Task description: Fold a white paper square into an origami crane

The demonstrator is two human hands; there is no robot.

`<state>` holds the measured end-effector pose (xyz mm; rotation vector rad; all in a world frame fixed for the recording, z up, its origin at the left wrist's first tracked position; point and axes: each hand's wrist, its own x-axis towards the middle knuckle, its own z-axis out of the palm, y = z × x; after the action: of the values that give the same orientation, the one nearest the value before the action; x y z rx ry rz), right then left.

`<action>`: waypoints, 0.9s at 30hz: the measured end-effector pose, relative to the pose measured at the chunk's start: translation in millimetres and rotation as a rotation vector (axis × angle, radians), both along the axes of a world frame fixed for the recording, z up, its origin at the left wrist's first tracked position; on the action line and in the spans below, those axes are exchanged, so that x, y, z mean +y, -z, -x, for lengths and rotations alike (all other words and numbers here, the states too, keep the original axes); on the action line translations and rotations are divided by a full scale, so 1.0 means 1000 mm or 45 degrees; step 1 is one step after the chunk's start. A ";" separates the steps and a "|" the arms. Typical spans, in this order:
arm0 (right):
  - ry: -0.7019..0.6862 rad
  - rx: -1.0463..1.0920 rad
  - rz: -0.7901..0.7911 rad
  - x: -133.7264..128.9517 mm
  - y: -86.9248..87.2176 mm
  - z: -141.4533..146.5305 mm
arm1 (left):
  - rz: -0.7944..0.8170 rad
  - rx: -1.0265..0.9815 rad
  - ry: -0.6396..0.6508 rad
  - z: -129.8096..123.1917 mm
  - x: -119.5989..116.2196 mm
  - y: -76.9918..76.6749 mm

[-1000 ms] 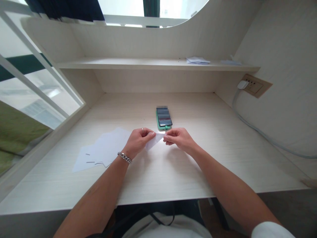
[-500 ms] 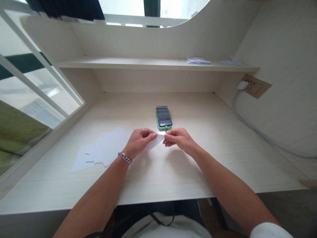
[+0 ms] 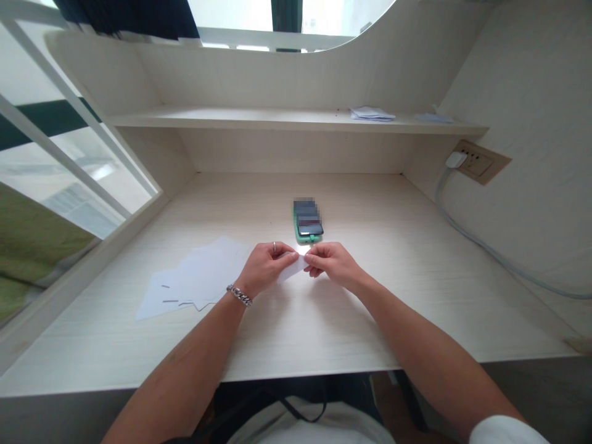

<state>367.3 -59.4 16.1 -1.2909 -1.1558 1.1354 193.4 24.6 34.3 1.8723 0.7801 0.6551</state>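
Note:
Between my two hands a small piece of white paper [image 3: 290,271] is held just above the desk. My left hand [image 3: 268,265] pinches it from the left between thumb and fingers, covering part of it. At its right corner my right hand [image 3: 329,261] grips it between thumb and fingertips. Just beyond my hands lies a phone [image 3: 308,223] in a green case, its screen partly blurred out. Loose white sheets [image 3: 194,277] overlap on the desk to the left of my left hand, with a few dark strips or lines on the nearest one.
A shelf [image 3: 277,120] runs across the back of the desk [image 3: 342,333], with folded papers [image 3: 371,114] on it. On the right wall a white plug [image 3: 456,160] sits in a socket plate [image 3: 485,163], and its grey cable [image 3: 485,250] trails along the right side.
My left hand has shifted slightly right, closer to my right hand, and less of the paper shows between them. The view has moved a little; the phone and loose sheets stay put.

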 end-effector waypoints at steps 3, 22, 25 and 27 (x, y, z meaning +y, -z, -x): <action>-0.050 0.112 0.091 0.000 -0.002 -0.001 | -0.005 -0.008 0.012 0.000 -0.001 0.000; 0.028 -0.699 -0.131 -0.002 -0.024 0.000 | 0.090 -0.116 -0.041 -0.006 0.001 0.006; 0.041 -0.743 -0.154 0.000 -0.028 -0.001 | -0.054 -0.045 -0.042 -0.010 0.002 -0.001; 0.055 -0.676 -0.174 0.002 -0.025 -0.002 | -0.157 0.033 -0.031 -0.014 0.003 -0.007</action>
<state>369.6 -57.5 41.3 -1.5490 -1.5503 0.6793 207.6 27.7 41.1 1.9891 0.7958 0.7088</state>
